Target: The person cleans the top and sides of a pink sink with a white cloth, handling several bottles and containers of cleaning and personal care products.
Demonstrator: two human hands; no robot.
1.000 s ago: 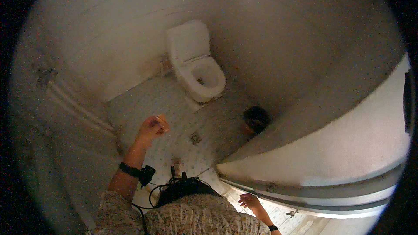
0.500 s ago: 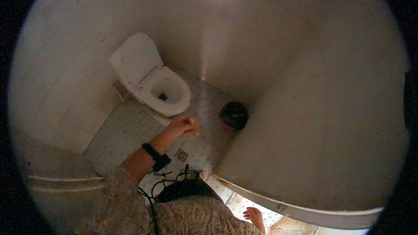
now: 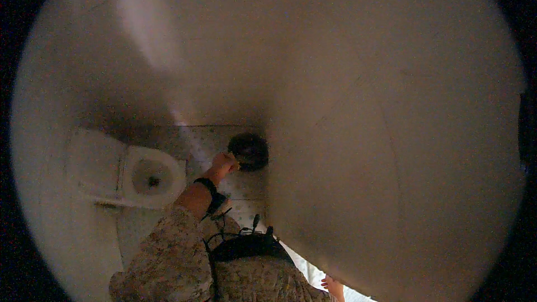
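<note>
My left hand (image 3: 224, 163) reaches forward in the dim room, its fingers closed. A small yellowish bit shows at the fingertips, too blurred to name. Just beyond and to the right of it, against the wall, a round black bin (image 3: 248, 151) stands on the floor. Its inside is too dark to make out. At the lower right hangs my right hand (image 3: 334, 287), its fingers somewhat apart and nothing seen in them. To the left is a white toilet (image 3: 178, 178) with its lid raised; dark water or a dark spot shows in the bowl.
A tall pale wall (image 3: 347, 151) fills the right side, close to the bin. Bright light falls on the floor beside my right hand. Black cables (image 3: 224, 235) and a dark pouch (image 3: 246, 249) hang at my waist.
My view has swung to the right, so the toilet now lies farther left. My left hand has gone from beside the toilet to beside the black bin. My right hand still hangs low.
</note>
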